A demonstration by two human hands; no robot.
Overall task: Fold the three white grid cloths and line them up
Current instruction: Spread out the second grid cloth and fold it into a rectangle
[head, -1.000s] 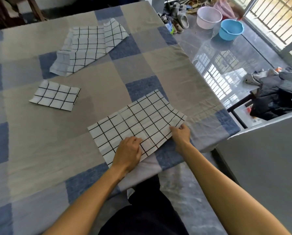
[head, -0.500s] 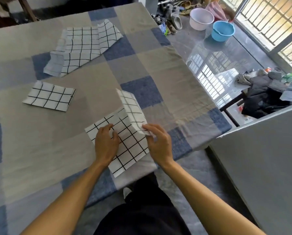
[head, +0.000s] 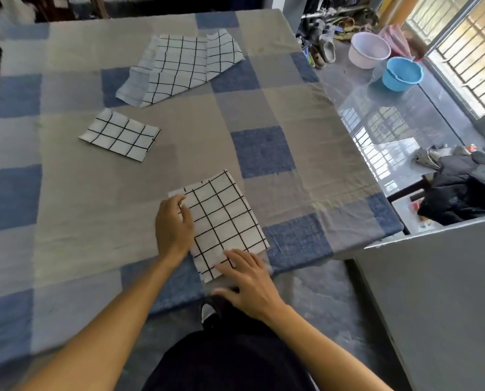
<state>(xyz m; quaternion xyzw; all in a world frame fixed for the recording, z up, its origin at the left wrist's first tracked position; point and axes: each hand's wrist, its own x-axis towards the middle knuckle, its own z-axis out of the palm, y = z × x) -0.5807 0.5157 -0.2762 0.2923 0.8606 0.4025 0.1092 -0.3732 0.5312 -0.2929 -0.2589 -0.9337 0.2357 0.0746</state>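
Pressing the nearest cloth [head: 224, 221] at the desk's [head: 264, 153] near edge, the right hand [head: 249, 280] is lying flat on its near corner and the left hand [head: 173, 224] is resting open on its left side. Sliding both outward should be squaring the layers. Farther left a small folded cloth [head: 120, 135] is lying, with the unfolded cloth [head: 179, 69] beyond.

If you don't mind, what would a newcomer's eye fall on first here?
The left hand and right hand rest on a grid cloth at the near edge of the checked table. Beyond it lie a small folded cloth to the left and a rumpled cloth at the far side. A blue basin and a white basin sit on the floor at right.
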